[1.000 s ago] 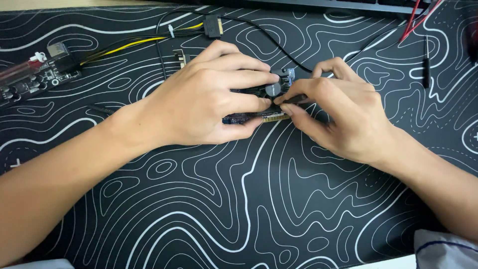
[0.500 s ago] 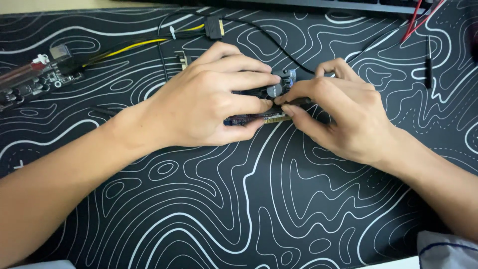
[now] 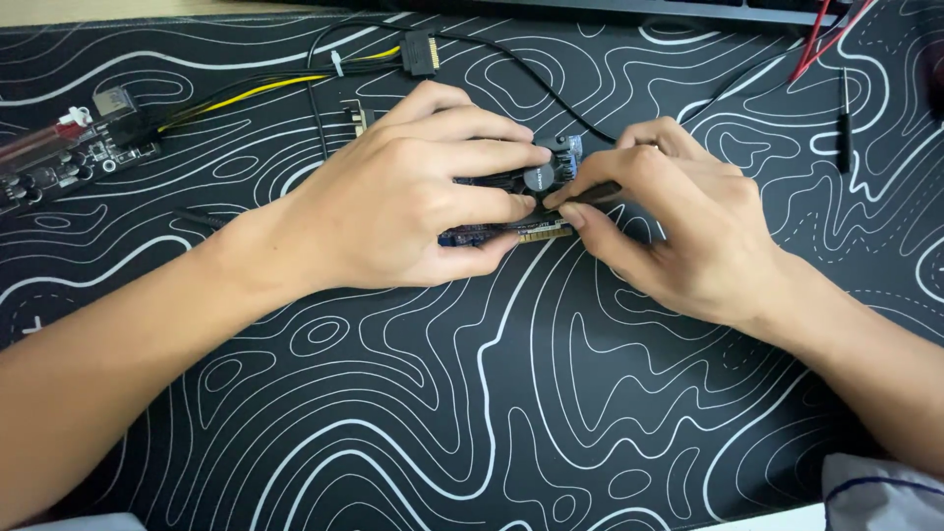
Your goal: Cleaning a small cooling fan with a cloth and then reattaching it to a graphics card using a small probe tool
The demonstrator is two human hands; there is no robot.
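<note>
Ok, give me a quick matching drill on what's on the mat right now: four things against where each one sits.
Things:
1 small circuit board
2 yellow and black cable
3 red wires
4 second circuit board

Places:
A top right corner
B far left edge of the mat
C between left hand and right hand
D upper left, running toward the centre

Pairs: 1-C, 2-D, 3-A, 4-B

A small circuit card (image 3: 511,231) is held just above the mat (image 3: 472,413) at the centre, between the left hand (image 3: 413,202) and the right hand (image 3: 678,226). A second board (image 3: 59,162) lies far left; cables (image 3: 295,84) run behind.
</note>
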